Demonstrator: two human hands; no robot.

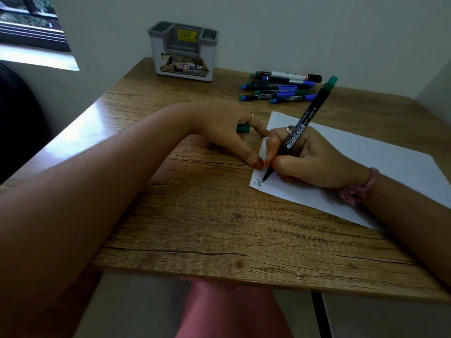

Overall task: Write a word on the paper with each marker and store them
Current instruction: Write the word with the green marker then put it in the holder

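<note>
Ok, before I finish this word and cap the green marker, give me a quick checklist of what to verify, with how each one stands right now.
1. Marker gripped by right hand, tip on paper: ok.
2. Left hand thumb steadying the paper's edge: ok.
3. Green cap at hand, under the left fingers: ok.
4. Word finished: not ok, only a few letters at the corner.
5. Holder upright at the table's back: ok; room inside: cannot tell.
6. Other markers lying together, capped: ok.
</note>
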